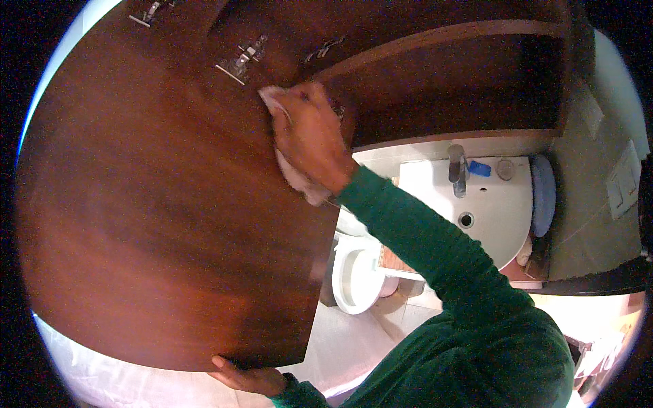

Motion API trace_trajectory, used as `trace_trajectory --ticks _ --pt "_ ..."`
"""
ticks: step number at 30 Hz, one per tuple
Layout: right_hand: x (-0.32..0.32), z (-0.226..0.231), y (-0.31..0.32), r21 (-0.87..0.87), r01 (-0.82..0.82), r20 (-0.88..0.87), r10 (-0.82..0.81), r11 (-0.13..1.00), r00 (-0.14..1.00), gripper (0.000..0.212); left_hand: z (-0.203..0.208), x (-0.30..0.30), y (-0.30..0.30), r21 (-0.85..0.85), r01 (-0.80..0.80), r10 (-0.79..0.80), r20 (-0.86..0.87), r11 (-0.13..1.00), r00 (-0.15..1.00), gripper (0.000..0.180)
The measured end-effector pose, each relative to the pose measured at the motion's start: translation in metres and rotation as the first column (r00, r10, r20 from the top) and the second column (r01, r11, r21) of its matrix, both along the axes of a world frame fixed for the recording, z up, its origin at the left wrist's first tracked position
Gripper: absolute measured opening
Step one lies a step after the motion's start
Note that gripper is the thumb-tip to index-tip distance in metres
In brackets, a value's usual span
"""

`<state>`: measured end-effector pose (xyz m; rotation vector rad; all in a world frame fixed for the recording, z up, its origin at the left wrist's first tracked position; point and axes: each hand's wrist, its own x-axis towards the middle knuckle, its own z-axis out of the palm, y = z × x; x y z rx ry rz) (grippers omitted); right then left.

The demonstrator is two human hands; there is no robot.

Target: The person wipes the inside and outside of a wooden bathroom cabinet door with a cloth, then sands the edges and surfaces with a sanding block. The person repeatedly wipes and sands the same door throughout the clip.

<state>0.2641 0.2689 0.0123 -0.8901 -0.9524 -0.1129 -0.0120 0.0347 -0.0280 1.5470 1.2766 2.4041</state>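
Observation:
A dark brown wooden cabinet door (170, 204) stands open and fills the left of the view, with metal hinges (241, 60) along its upper part. My right hand (309, 132) is closed on a pale cloth (294, 178) and presses it to the door's inner face beside the hinge side. Part of the cloth hangs below my palm. At the door's lower edge my left hand (248, 379) grips the board, one digit showing on the near face; its other fingers are mostly hidden.
The cabinet's dark shelf space (462, 88) lies at upper right. Below it is a white washbasin (500, 217) with a metal faucet (457, 170), a blue item (479, 168) and a blue towel (542, 197). A white toilet (357, 275) stands beyond the door's edge.

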Motion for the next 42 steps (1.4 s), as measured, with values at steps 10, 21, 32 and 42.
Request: trace_trajectory --ticks 10,21,32,42 --pt "-0.006 0.024 -0.003 -0.251 0.174 0.271 -0.104 0.952 0.957 0.033 -0.007 0.009 -0.01 0.013 -0.088 0.088 0.01 0.996 0.996 0.079" --pt "0.038 -0.056 -0.003 -0.207 -0.004 -0.01 0.002 0.978 1.0 0.025 -0.009 0.001 -0.015 -0.021 -0.013 0.012 -0.039 1.0 0.999 0.083" --pt "0.058 -0.063 0.041 -0.451 0.043 0.311 0.112 0.891 0.944 0.026 -0.01 0.004 -0.019 -0.014 -0.014 0.014 0.034 1.0 0.999 0.083" --pt "0.068 -0.05 0.024 -0.58 0.126 0.387 0.136 0.805 0.912 0.028 -0.023 -0.01 -0.022 0.009 -0.227 0.227 -0.102 0.974 0.969 0.08"
